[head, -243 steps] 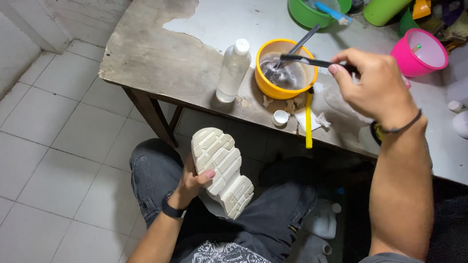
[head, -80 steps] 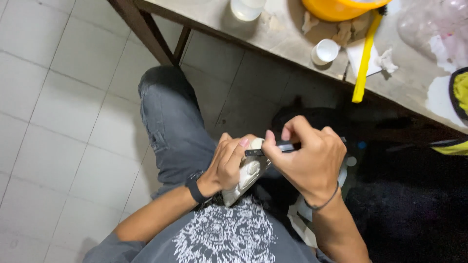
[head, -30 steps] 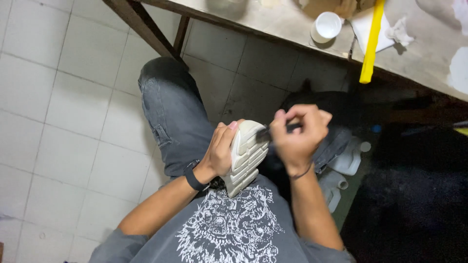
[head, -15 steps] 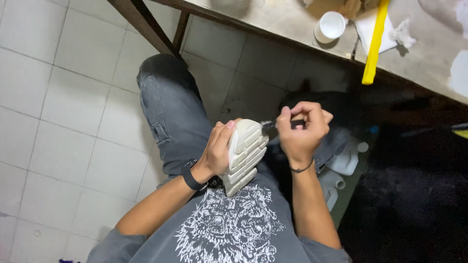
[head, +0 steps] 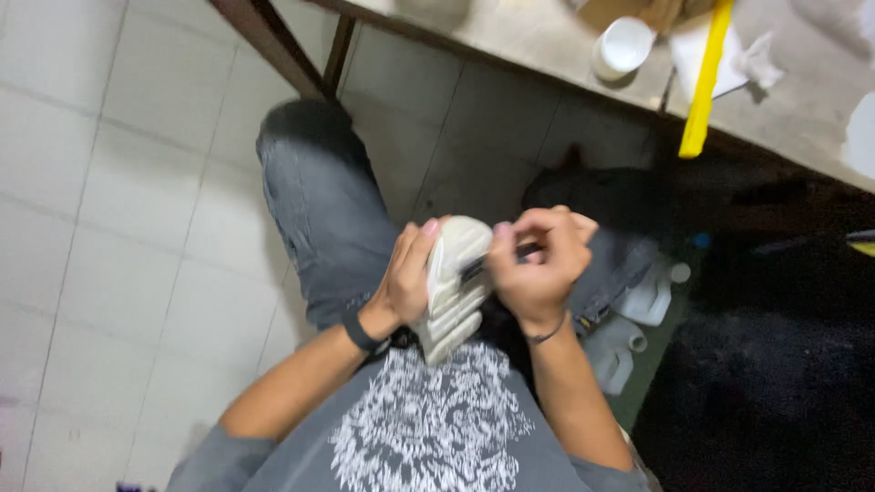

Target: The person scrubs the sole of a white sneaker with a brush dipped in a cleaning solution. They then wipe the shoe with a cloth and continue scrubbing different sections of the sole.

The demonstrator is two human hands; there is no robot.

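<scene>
A chunky white shoe sole [head: 453,292] stands on edge over my lap. My left hand [head: 407,282] grips it from the left side, fingers wrapped on its back. My right hand [head: 540,264] is closed around a thin dark brush [head: 492,261] whose tip rests against the upper part of the sole. A black band is on my left wrist and a thin bracelet on my right. The picture is blurred by motion.
A worn table edge [head: 510,46] runs across the top with a small white cap [head: 622,47], a yellow strip [head: 704,87] and crumpled paper on it. White plastic jugs [head: 638,310] lie on the floor under the table. White tiles spread to the left.
My right hand has brought the brush from the yellow bowl on the table down to the sole. Over the last second both hands stay on the sole, with the brush shifting slightly along it.
</scene>
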